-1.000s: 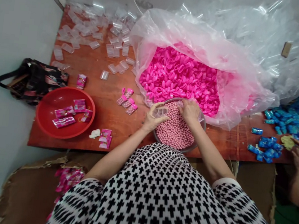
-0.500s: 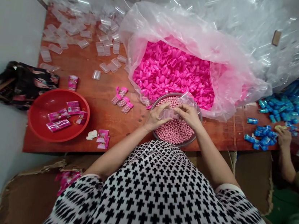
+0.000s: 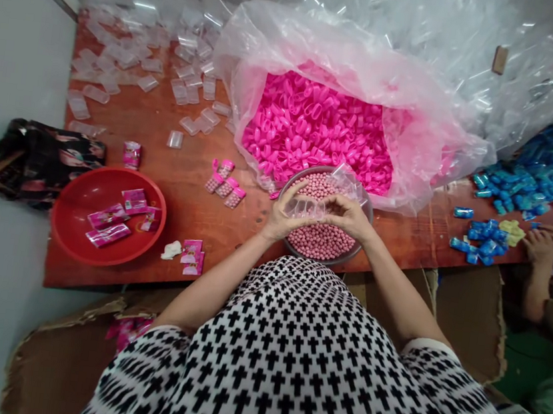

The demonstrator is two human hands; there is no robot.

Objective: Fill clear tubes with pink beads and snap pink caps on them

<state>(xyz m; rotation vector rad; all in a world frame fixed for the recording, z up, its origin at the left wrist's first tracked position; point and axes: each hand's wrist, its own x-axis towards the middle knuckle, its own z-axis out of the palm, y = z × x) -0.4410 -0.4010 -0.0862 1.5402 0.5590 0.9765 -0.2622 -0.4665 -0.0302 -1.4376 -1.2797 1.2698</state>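
Observation:
Over a grey bowl (image 3: 369,226) of small pink balls (image 3: 323,241), my hands hold a row of small clear plastic containers (image 3: 306,209). My left hand (image 3: 279,219) curls around the left end, thumb and fingers bent about them. At the other end, my right hand (image 3: 353,220) grips with its fingertips. A clear plastic bag (image 3: 351,177) lies at the bowl's back rim, just behind my right hand. Whether the containers hold any balls cannot be made out. Left of the bowl lie several filled containers with pink caps (image 3: 226,184).
A large translucent bag (image 3: 417,130) of pink caps (image 3: 311,127) stands behind the bowl. Loose clear containers (image 3: 125,47) cover the back left. A red basin (image 3: 76,236) holds pink packets (image 3: 109,215). At right, a co-worker's hands (image 3: 544,246) are near blue containers (image 3: 487,241).
My hands have drawn slightly apart, and the clear containers now show in a row between them. The co-worker's hand has moved away from the yellow item. The view has shifted slightly.

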